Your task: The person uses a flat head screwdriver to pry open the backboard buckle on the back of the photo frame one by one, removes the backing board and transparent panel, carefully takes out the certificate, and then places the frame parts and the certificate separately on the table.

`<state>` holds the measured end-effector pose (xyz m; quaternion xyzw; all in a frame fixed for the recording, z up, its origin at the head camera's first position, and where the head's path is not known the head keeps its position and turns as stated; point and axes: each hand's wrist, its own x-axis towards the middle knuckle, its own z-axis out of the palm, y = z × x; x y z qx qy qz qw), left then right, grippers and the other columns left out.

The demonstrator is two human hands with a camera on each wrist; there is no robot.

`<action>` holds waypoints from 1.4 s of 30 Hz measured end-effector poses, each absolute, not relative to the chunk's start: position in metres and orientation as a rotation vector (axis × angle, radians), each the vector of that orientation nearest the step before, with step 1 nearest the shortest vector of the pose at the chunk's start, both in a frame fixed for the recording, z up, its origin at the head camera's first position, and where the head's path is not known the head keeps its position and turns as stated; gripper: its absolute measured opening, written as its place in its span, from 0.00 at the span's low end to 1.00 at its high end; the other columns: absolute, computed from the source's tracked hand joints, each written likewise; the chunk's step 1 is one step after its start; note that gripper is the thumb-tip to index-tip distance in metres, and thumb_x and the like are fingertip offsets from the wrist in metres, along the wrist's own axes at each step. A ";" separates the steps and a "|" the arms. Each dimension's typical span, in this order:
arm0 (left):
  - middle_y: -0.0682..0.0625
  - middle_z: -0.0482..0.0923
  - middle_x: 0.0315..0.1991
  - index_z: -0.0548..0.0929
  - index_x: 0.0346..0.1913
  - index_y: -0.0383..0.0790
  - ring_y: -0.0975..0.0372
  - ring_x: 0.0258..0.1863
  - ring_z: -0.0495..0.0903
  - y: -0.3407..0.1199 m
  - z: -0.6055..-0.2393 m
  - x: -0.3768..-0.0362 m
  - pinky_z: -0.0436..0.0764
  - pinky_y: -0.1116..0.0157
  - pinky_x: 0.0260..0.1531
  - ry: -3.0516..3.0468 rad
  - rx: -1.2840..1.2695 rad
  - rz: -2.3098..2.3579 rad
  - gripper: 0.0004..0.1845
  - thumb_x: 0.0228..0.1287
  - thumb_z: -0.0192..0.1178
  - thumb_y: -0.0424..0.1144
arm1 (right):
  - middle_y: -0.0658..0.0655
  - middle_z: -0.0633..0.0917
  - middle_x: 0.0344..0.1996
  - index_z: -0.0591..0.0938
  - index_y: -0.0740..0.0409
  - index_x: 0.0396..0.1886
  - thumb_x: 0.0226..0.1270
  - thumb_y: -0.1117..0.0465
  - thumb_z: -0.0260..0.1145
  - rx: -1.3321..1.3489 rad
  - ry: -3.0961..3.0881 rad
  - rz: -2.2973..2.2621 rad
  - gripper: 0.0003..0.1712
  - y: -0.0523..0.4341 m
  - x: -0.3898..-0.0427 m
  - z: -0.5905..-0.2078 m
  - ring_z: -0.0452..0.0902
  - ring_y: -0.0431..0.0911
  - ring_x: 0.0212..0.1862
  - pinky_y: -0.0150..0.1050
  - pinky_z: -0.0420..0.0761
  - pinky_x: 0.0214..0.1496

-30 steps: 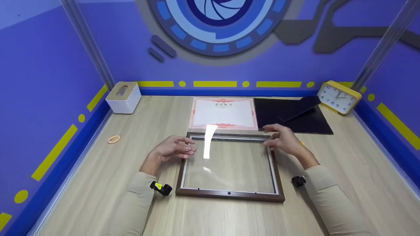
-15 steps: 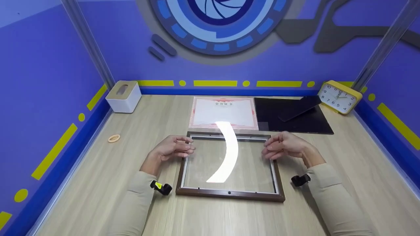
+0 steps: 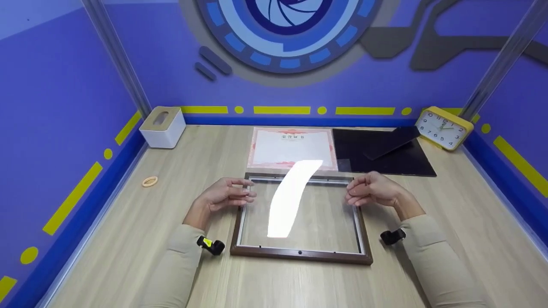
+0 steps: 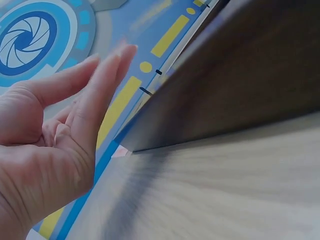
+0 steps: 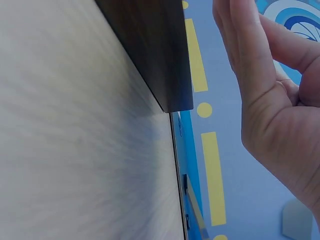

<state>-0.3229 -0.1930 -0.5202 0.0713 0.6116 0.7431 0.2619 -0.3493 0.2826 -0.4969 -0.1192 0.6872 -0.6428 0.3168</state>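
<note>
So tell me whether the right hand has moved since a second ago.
Yes. The right hand has drawn back from the black backing board and now pinches the clear sheet over the frame.

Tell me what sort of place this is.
Most likely a staged recording booth, not a home or office: a wooden table boxed in by purple walls with yellow dashes and a printed aperture emblem. Props are laid out neatly: a picture frame, a certificate, a yellow clock.

The head view looks down toward 12 o'clock over the table [image 3: 128, 239]; both wrist views sit low and close, sharing the picture frame [image 3: 299, 256].
</note>
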 end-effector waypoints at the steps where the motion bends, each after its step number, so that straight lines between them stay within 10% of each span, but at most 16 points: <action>1: 0.36 0.86 0.43 0.68 0.67 0.20 0.54 0.40 0.88 -0.193 -0.520 -0.323 0.85 0.65 0.37 1.655 0.199 2.006 0.25 0.70 0.57 0.24 | 0.70 0.86 0.40 0.70 0.87 0.53 0.66 0.75 0.64 -0.312 1.812 -1.693 0.22 0.282 -0.349 -0.497 0.87 0.53 0.39 0.41 0.86 0.40; 16: 0.39 0.87 0.41 0.65 0.66 0.16 0.57 0.38 0.88 -0.202 -0.518 -0.326 0.85 0.65 0.38 1.627 0.229 2.084 0.24 0.70 0.56 0.22 | 0.71 0.81 0.56 0.75 0.74 0.63 0.70 0.62 0.68 -0.519 2.220 -1.584 0.27 0.290 -0.349 -0.487 0.79 0.62 0.58 0.53 0.79 0.57; 27: 0.37 0.87 0.43 0.64 0.67 0.17 0.56 0.39 0.88 -0.211 -0.518 -0.326 0.85 0.65 0.38 1.594 0.210 2.103 0.25 0.70 0.56 0.21 | 0.73 0.48 0.77 0.53 0.69 0.78 0.44 0.52 0.85 -0.824 2.495 -0.664 0.69 0.278 -0.334 -0.487 0.45 0.66 0.76 0.61 0.55 0.72; 42: 0.40 0.88 0.38 0.74 0.61 0.31 0.56 0.36 0.89 -0.231 -0.509 -0.328 0.85 0.65 0.36 1.458 0.024 2.468 0.18 0.71 0.52 0.20 | 0.76 0.47 0.76 0.56 0.75 0.75 0.44 0.51 0.84 -0.850 2.532 -0.541 0.67 0.273 -0.329 -0.485 0.48 0.68 0.75 0.61 0.56 0.71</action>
